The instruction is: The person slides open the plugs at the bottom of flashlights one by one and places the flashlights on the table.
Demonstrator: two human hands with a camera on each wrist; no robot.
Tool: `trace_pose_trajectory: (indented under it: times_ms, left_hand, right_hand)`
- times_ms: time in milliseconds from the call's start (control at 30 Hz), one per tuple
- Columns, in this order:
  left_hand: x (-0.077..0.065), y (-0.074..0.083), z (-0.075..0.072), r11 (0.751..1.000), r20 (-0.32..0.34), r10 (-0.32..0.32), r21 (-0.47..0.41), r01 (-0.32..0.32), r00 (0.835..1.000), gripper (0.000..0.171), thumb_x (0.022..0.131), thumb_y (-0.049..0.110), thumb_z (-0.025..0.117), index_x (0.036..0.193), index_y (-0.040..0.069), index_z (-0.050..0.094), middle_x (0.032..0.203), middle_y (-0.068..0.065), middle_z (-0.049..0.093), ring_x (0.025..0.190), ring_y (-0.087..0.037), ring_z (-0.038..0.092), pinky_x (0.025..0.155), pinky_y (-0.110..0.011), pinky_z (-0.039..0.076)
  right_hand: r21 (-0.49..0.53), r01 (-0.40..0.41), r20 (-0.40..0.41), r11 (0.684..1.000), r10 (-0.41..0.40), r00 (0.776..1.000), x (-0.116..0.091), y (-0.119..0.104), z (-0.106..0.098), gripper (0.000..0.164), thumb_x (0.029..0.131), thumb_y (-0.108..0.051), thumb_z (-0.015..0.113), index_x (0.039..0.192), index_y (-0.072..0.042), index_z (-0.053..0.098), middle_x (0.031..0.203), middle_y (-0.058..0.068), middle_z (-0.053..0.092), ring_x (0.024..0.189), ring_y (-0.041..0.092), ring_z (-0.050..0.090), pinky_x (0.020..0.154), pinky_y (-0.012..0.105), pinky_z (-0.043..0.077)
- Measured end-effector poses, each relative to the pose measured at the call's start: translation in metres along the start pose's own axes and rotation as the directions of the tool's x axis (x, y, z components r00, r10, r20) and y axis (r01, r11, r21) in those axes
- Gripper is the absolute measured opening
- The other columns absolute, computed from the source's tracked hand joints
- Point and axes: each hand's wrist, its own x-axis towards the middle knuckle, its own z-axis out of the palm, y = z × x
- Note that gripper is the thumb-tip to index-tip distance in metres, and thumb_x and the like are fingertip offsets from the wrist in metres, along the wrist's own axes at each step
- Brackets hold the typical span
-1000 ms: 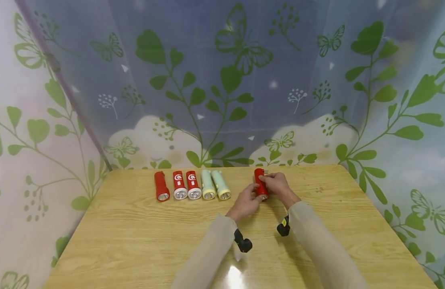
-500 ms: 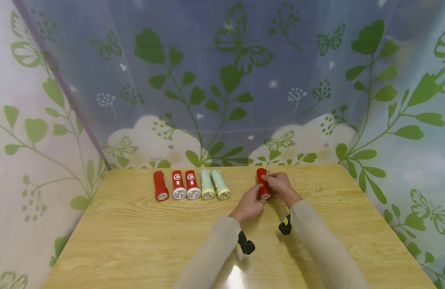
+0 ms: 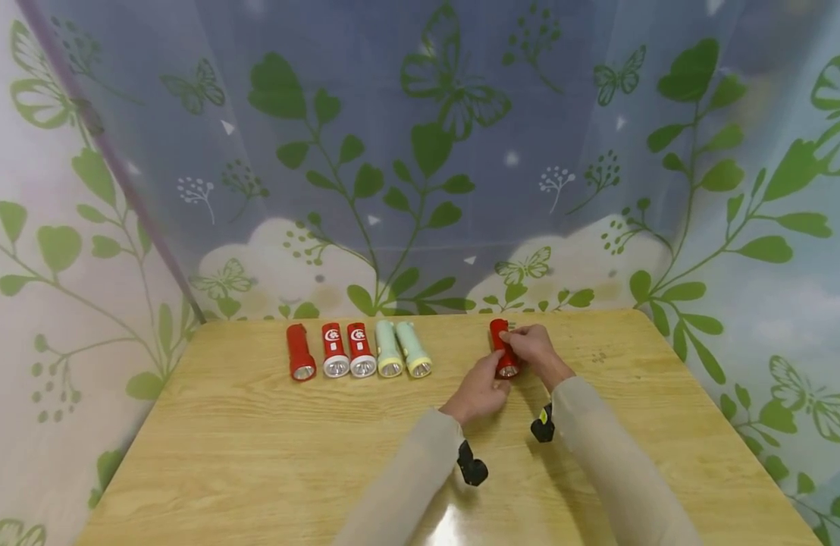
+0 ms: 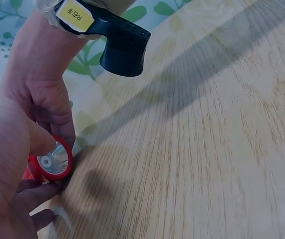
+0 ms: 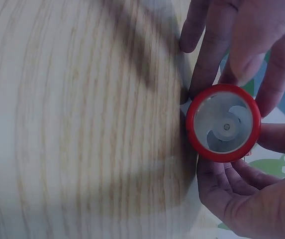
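Toward the back right of the table, in the head view, a red flashlight (image 3: 500,345) lies with its lens end facing me. My left hand (image 3: 479,388) holds it near the lens end from the left; in the left wrist view the thumb lies at the lens rim. From the right, my right hand (image 3: 533,346) grips the body farther back with thumb and fingers. The right wrist view shows the round red rim and silver reflector (image 5: 223,123) head-on, with fingers above and below. Parts of the flashlight's body are hidden by the hands.
To the left stands a row of flashlights: a plain red one (image 3: 300,353), two red-and-white ones (image 3: 334,350), and two pale green ones with yellow rims (image 3: 389,349). They lie on a wooden table (image 3: 270,455), backed by a patterned curtain (image 3: 393,152).
Both hands and the red flashlight have shifted slightly right, and its lens end has swung a little right. The left hand has come lower at the lens end. The other flashlights keep their row.
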Motion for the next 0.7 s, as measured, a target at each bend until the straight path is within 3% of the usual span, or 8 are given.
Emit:
trace_pose_trajectory:
  times_ms: [233, 500, 700]
  left_hand:
    - [-0.0010, -0.0012, 0.0001, 0.999, -0.007, 0.005, 0.033, -0.005, 1.000, 0.065, 0.098, 0.010, 0.053, 0.158, 0.001, 0.030, 0.161, -0.017, 0.039, 0.151, -0.030, 0.038, 0.124, -0.043, 0.033]
    - [-0.0032, -0.0013, 0.0019, 0.999, -0.005, -0.015, 0.039, 0.015, 1.000, 0.064, 0.101, 0.014, 0.053, 0.159, 0.005, 0.028, 0.163, -0.014, 0.037, 0.151, -0.028, 0.037, 0.124, -0.044, 0.033]
    - [-0.0020, -0.0007, 0.0043, 0.994, 0.001, -0.027, 0.108, 0.027, 1.000, 0.064, 0.102, 0.019, 0.052, 0.160, 0.009, 0.027, 0.163, -0.012, 0.036, 0.150, -0.027, 0.039, 0.123, -0.045, 0.035]
  right_hand:
    - [-0.034, -0.003, -0.003, 0.999, 0.003, 1.000, 0.0023, 0.0012, 0.0017, 0.045, 0.101, -0.024, 0.059, 0.131, 0.010, 0.059, 0.135, 0.028, 0.057, 0.105, 0.024, 0.062, 0.076, 0.023, 0.053]
    - [-0.061, 0.006, -0.011, 0.998, -0.007, 1.000, -0.0005, 0.0008, 0.0020, 0.044, 0.102, -0.025, 0.058, 0.130, 0.009, 0.061, 0.135, 0.028, 0.058, 0.106, 0.025, 0.061, 0.075, 0.023, 0.052]
    - [-0.084, 0.006, -0.003, 0.996, -0.006, 1.000, -0.0030, -0.0002, -0.0005, 0.047, 0.102, -0.025, 0.058, 0.134, 0.010, 0.057, 0.140, 0.030, 0.055, 0.123, 0.036, 0.060, 0.090, 0.033, 0.055]
